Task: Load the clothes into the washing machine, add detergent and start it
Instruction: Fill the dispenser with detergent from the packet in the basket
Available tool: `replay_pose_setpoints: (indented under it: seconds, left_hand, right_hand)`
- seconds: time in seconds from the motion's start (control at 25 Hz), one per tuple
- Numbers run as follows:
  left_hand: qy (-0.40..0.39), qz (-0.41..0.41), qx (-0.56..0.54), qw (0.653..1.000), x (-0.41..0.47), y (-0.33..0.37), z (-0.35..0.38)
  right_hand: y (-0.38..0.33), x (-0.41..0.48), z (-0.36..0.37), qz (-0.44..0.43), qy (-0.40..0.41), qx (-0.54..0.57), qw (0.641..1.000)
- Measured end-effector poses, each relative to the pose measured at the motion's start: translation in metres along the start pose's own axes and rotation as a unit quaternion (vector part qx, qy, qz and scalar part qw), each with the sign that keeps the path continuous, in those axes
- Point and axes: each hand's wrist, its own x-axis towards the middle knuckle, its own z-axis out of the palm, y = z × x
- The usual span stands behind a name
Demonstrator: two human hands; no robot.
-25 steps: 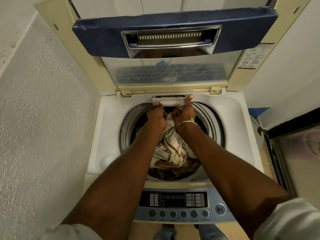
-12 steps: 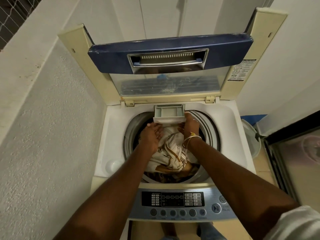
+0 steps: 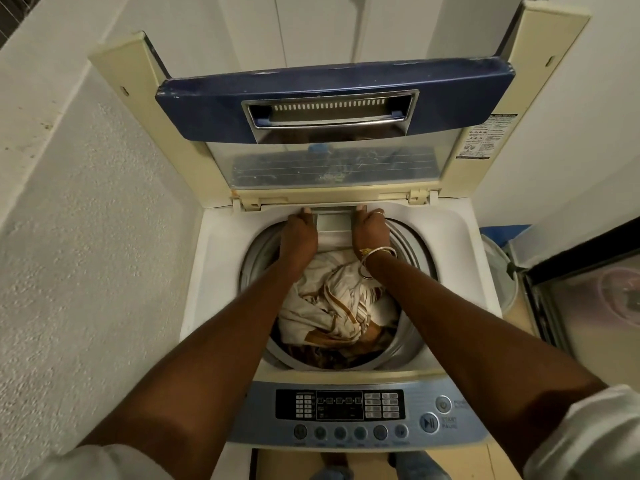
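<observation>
A top-loading washing machine [image 3: 221, 271] stands with its blue-edged lid [image 3: 332, 102] raised. Striped cream and brown clothes [image 3: 329, 306] fill the drum. At the drum's back rim a grey detergent drawer [image 3: 334, 223] is pulled out over the clothes. My left hand [image 3: 298, 233] grips the drawer's left side and my right hand [image 3: 369, 230], bangles at the wrist, grips its right side. What is in the drawer cannot be made out. The control panel [image 3: 346, 410] with its start/pause button [image 3: 429, 423] lies at the front, between my forearms.
A rough white wall [image 3: 86, 237] runs close along the machine's left side. On the right stand a white round container [image 3: 498, 265] and a dark-framed glass door [image 3: 588, 306]. White cupboard doors rise behind the lid.
The drawer came out from the back rim. My hands then lifted off the clothes and closed on the drawer's two sides. The camera tilted up.
</observation>
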Motion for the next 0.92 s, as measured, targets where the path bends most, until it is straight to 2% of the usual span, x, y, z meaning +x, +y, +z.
replay_pose_setpoints:
  seconds: [0.12, 0.24, 0.4, 0.48, 0.56, 0.64, 0.68, 0.92]
  left_hand:
    - [0.017, 0.008, 0.085, 0.996, -0.001, 0.007, 0.0]
    - [-0.002, -0.008, 0.116, 0.993, -0.001, 0.019, -0.001]
    - [-0.066, -0.03, 0.179, 0.981, 0.005, 0.025, -0.007]
    - [-0.073, -0.102, 0.152, 0.98, 0.0, 0.018, -0.011]
    - [-0.099, -0.051, 0.252, 0.961, -0.004, 0.003, -0.01]
    - [-0.129, -0.066, 0.304, 0.942, -0.007, -0.018, -0.005]
    - [-0.121, -0.083, 0.271, 0.951, -0.008, -0.027, -0.004]
    - [-0.102, -0.01, 0.2, 0.974, -0.035, -0.049, -0.014]
  right_hand:
    - [-0.006, -0.001, 0.002, -0.032, -0.007, -0.1, 0.994]
    - [-0.015, -0.001, -0.004, -0.026, -0.025, -0.149, 0.988]
    - [-0.023, 0.005, -0.015, -0.029, -0.113, -0.294, 0.949]
    - [-0.017, 0.0, -0.014, -0.012, -0.17, -0.332, 0.928]
    - [-0.001, -0.009, -0.005, -0.013, -0.184, -0.336, 0.923]
    - [0.015, -0.021, 0.005, -0.008, -0.179, -0.323, 0.929]
    - [0.023, -0.026, 0.007, -0.009, -0.169, -0.316, 0.933]
    - [0.044, -0.038, 0.005, -0.008, -0.13, -0.222, 0.966]
